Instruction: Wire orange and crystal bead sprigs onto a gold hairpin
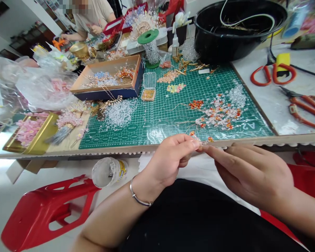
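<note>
My left hand point(170, 157), with a silver bangle on the wrist, pinches a small wired bead sprig point(210, 139) with orange and clear beads at the table's front edge. The fingertips of my right hand point(254, 171) meet it from the right, closed on its lower part; their exact grip is partly hidden. Just beyond my hands, on the green cutting mat point(162, 131), lies a cluster of similar orange-and-clear bead sprigs point(220, 113). Loose orange beads point(196, 104) and a pile of clear beads point(237, 95) are beside it.
Red-handled scissors point(273, 74) and pliers point(308, 106) lie at right, below a big black basin point(225, 45). A bead-filled box point(107, 92), a green wire spool point(151, 49) and clear beads point(119, 113) stand left. A person point(96, 17) sits across. A red stool point(42, 213) is below.
</note>
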The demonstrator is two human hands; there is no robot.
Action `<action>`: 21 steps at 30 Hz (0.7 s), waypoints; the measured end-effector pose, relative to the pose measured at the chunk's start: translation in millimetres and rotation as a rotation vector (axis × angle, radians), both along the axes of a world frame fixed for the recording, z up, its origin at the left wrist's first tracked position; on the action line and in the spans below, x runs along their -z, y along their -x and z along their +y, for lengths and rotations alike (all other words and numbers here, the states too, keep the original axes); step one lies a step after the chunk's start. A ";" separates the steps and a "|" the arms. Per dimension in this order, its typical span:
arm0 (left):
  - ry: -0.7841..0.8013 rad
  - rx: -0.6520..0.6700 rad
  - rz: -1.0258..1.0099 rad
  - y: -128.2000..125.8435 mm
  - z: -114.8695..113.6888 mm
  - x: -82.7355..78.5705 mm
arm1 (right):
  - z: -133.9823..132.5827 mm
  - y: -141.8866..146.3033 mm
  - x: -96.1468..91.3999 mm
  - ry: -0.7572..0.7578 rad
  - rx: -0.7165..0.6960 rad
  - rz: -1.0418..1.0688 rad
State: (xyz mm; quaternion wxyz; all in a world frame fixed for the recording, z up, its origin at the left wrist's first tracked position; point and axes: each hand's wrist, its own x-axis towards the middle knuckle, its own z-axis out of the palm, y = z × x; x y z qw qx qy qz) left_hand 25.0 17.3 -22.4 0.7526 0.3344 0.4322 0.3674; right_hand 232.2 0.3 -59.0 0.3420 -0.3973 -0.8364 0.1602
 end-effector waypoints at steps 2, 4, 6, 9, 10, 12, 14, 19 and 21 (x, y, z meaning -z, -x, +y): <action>0.009 0.032 -0.035 1.6 -0.3 -0.1 | 2.4 -5.1 4.1 -0.061 -0.037 -0.016; 0.010 0.055 -0.029 3.4 0.2 -0.4 | 5.6 -7.1 6.2 -0.037 -0.055 0.005; -0.012 0.075 0.024 5.6 1.3 -1.2 | 8.7 -6.5 6.0 0.080 -0.061 0.081; -0.049 0.117 0.116 9.6 2.7 -3.8 | 12.9 -3.7 3.6 0.288 -0.110 0.264; -0.054 0.136 0.125 10.9 2.9 -5.0 | 14.9 -2.9 3.1 0.354 -0.140 0.313; -0.053 0.188 0.107 13.0 3.0 -7.6 | 20.6 -1.7 2.8 0.475 -0.186 0.365; -0.059 0.263 0.093 14.3 3.0 -10.4 | 29.2 -1.3 2.2 0.566 -0.227 0.357; -0.026 0.475 0.154 13.8 4.8 -13.8 | 54.4 -0.4 -15.5 0.708 -0.368 0.258; -0.007 0.544 0.182 12.9 6.3 -11.7 | 61.4 1.3 -28.3 0.699 -0.427 0.179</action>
